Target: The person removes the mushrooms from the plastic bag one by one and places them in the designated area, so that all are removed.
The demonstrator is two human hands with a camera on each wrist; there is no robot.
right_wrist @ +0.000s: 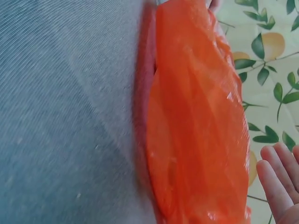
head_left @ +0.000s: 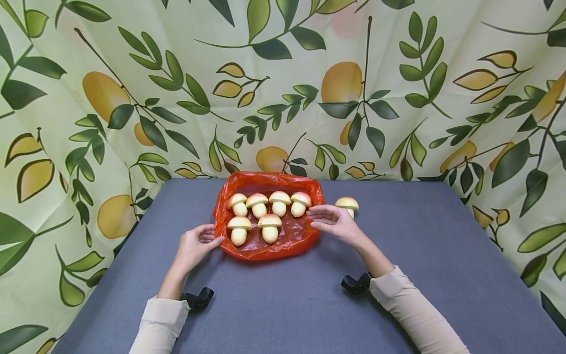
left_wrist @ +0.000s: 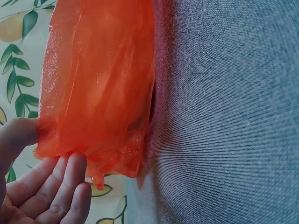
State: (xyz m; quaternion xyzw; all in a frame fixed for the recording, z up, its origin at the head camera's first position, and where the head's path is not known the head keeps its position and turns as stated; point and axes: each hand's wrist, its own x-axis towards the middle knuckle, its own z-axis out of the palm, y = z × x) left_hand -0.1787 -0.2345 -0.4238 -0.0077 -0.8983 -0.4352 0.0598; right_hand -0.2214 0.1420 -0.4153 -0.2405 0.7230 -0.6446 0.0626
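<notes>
left hand [head_left: 194, 247] pinches the red bag [head_left: 265, 253]; right hand [head_left: 339, 224] angles inward, fingers [right_wrist: 273, 189] straight.

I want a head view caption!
Six pale yellow mushroom shapes in a red plastic bag between left hand and right hand.

There are seven mushrooms [head_left: 270, 229], six in one red bag [head_left: 265, 254] and one outside of it, together with two hands [head_left: 193, 247] [head_left: 336, 222], two black wrist devices [head_left: 202, 299], one grey-blue table [head_left: 274, 314] and one patterned cloth [head_left: 177, 29].
</notes>
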